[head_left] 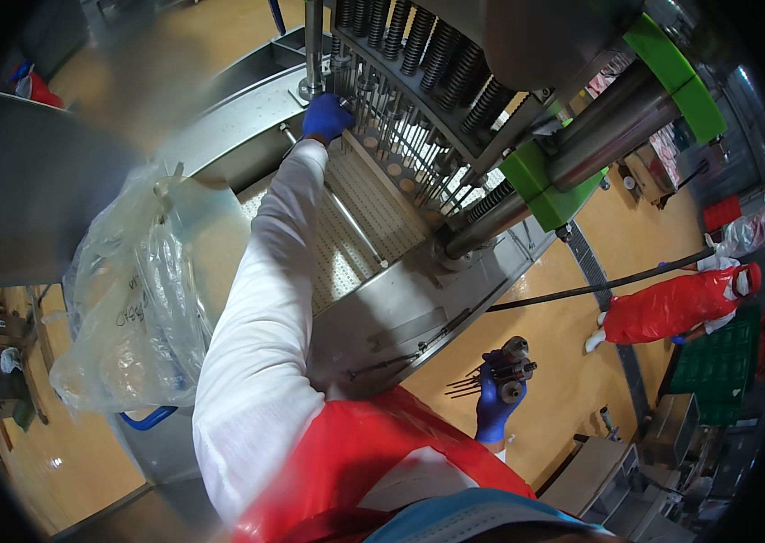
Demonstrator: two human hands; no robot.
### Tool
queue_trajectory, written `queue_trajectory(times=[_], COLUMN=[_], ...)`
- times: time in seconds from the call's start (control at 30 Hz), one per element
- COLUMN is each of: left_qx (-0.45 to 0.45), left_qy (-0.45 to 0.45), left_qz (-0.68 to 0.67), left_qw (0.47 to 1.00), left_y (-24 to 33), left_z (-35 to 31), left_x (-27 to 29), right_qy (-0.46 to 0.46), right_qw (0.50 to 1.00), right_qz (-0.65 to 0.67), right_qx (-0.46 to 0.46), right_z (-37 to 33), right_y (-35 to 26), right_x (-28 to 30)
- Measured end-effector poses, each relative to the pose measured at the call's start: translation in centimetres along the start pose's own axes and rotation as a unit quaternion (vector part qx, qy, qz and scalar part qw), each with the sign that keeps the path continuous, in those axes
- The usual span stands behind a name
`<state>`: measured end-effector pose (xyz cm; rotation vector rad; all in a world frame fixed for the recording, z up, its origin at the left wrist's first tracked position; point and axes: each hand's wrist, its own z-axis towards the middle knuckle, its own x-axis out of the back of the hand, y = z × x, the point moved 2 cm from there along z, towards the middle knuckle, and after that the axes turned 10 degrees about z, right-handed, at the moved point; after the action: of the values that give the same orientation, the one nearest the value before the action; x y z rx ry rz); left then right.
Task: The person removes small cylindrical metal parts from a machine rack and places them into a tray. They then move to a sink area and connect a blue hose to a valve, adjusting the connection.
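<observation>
**Left hand at the needle head, right hand holding a metal part**

The left hand (326, 117), in a blue glove with a white sleeve, reaches far up into a steel machine (401, 308). Its grip is closed around something thin at the near-left end of the needle row (401, 149); what exactly it pinches cannot be told. Above the needles runs a bank of dark springs (428, 45). Just below and right of the hand lies the perforated belt (355, 226) of the machine, with a thin rod crossing it.

The right hand (494, 407), also in a blue glove, hangs low at the near right, well apart from the machine head. Its grip is closed on a metal part (509, 366) with round knobs and a bundle of thin needles sticking out to the left.

Green blocks (550, 185) clamp around thick steel shafts at the far right of the machine. A clear plastic bag (133, 299) sits on the left, beside the arm. The person wears a red apron (373, 452). On the yellow floor (564, 362) to the right stands another person in red coveralls (672, 308), near a green crate (717, 371). A black hose (600, 288) runs across the floor toward the machine.
</observation>
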<state>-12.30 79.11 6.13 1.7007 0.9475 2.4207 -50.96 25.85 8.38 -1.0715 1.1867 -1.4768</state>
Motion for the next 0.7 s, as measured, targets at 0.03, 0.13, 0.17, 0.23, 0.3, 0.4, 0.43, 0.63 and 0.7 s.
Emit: queue_trajectory(times=[0.03,0.13,0.17,0.23,0.3,0.4,0.43,0.63,0.7], left_qx=[-0.020,-0.063,-0.065,-0.088,-0.071,-0.047,-0.039,-0.038,-0.049], left_qy=[0.049,0.113,0.091,0.098,0.120,0.135,0.137,0.123,0.156], left_qz=[0.019,-0.006,-0.066,-0.158,-0.129,-0.113,-0.111,-0.122,-0.132], left_qw=[0.998,0.992,0.991,0.979,0.982,0.983,0.984,0.984,0.978], left_y=[-0.2,0.2,0.5,0.4,1.2,1.7,1.7,3.1,1.7], left_z=[0.5,0.9,0.9,0.6,-0.3,0.0,0.1,0.1,0.2], left_x=[0.5,1.7,2.8,2.8,3.2,4.1,4.3,5.5,4.9], right_qy=[-0.011,-0.028,-0.028,-0.024,-0.014,-0.022,-0.027,-0.016,-0.012], right_qw=[1.000,0.999,0.999,0.999,0.999,0.999,0.999,1.000,1.000], right_qz=[0.001,-0.010,-0.016,-0.012,0.003,0.004,-0.002,-0.008,-0.007], right_qx=[0.012,0.028,0.026,0.024,0.029,0.035,0.035,0.023,0.015], right_z=[0.3,0.5,0.6,0.3,0.5,0.6,0.7,0.8,0.9], right_y=[-0.2,-0.4,-0.3,-0.2,-0.5,-0.2,-0.2,0.0,-0.1], right_x=[-0.3,-0.6,-0.5,-0.5,-0.7,-0.5,-0.2,0.1,0.2])
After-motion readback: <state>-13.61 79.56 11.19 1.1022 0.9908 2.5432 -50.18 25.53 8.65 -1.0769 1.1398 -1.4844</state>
